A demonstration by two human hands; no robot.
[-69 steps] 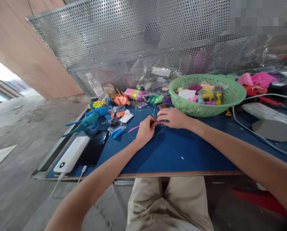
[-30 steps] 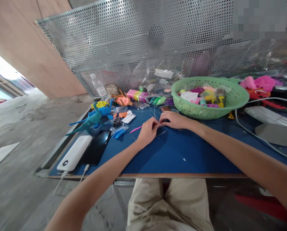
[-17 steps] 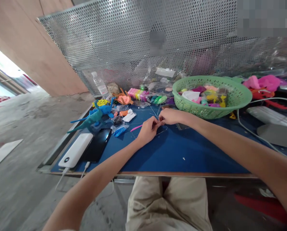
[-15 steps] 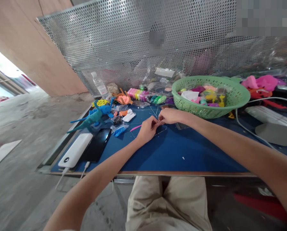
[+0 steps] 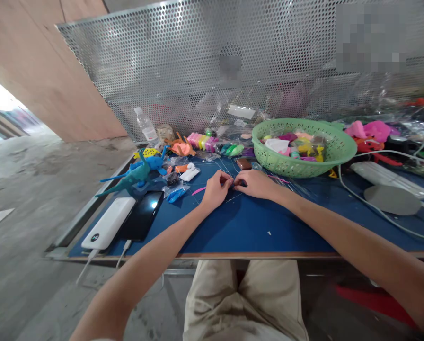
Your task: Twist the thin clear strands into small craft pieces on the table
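My left hand (image 5: pixel 217 188) is closed in a pinch over the blue table, and what it pinches is too small to make out. Close beside it, my right hand (image 5: pixel 251 183) also has its fingers pressed together, with their tips hidden or too fine to read. Thin clear wires or threads lie on the table around both hands. A pink pointed tool (image 5: pixel 198 191) lies just left of my left hand. Behind my right hand is a small brown block (image 5: pixel 243 164).
A green basket (image 5: pixel 304 171) of clay pieces stands behind my right arm. Teal and blue clay figures (image 5: pixel 128 179), a white power bank (image 5: pixel 109 222) and a black phone (image 5: pixel 146 213) lie left. A perforated metal panel (image 5: pixel 183 61) rises behind. White cables run right.
My right hand has drawn back slightly from its place against the left hand and turned lower. The brown block behind it now shows more fully. The view has shifted a little.
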